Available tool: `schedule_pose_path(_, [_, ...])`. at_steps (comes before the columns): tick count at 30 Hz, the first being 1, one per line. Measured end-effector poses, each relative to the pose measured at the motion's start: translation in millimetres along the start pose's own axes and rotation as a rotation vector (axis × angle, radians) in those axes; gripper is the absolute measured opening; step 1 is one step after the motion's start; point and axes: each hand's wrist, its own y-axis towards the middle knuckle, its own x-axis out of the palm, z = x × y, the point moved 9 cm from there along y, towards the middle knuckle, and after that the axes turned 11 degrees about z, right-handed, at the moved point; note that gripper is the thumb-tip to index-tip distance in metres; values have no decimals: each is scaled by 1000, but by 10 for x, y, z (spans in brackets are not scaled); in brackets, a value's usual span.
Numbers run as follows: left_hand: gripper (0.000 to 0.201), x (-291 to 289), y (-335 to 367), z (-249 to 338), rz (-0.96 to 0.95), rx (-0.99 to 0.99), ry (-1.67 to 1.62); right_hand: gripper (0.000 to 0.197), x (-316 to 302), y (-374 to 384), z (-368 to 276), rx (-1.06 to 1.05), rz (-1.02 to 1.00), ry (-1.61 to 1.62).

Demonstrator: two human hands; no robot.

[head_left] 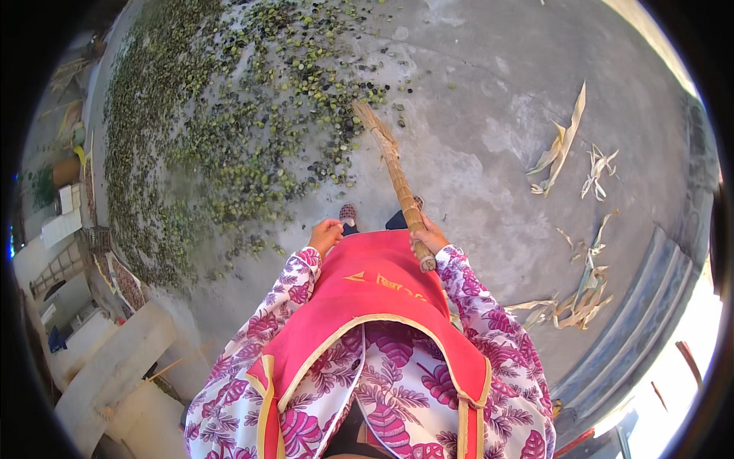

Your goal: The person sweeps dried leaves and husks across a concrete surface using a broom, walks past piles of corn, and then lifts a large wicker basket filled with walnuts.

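Note:
My right hand (pixel 430 237) grips the handle of a straw broom (pixel 394 168), which slants up and away to its brush end near a scatter of small green and dark round fruits or nuts (pixel 222 122) spread over the concrete ground. My left hand (pixel 326 233) hangs by the top of my red apron (pixel 367 298), fingers curled with nothing in them. My feet (pixel 349 216) show just beyond the apron's edge.
Dry husk strips (pixel 562 145) lie on the concrete at the right, with more (pixel 581 302) lower down. A stepped concrete edge (pixel 650 306) curves along the right. Concrete blocks (pixel 115 367) and clutter stand at the lower left.

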Motion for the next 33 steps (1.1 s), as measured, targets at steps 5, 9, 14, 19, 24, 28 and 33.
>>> schedule_pose_path(5, [26,97,-500,-241,1,-82,21,66,-650,-330,803,101,96,-493])
schedule_pose_path(9, [25,287,65,184,67,73,-20,67,-1132,386,39,-119,195,-726])
schedule_pose_path(14, [22,283,-22,-111,139,37,-35,67,-1171,516,-133,-239,281,-629])
schedule_pose_path(19, [20,333,-79,-47,168,43,-99,69,-1155,240,-373,-495,268,-762])
schedule_pose_path(24, [18,381,13,67,160,80,-97,69,-1267,251,-422,-257,158,-713])
schedule_pose_path(28, [18,431,-13,85,135,103,-128,66,-1204,416,-724,-274,194,-1133])
schedule_pose_path(33, [19,317,-6,96,140,85,-139,63,-944,714,-1192,-325,307,-1088])
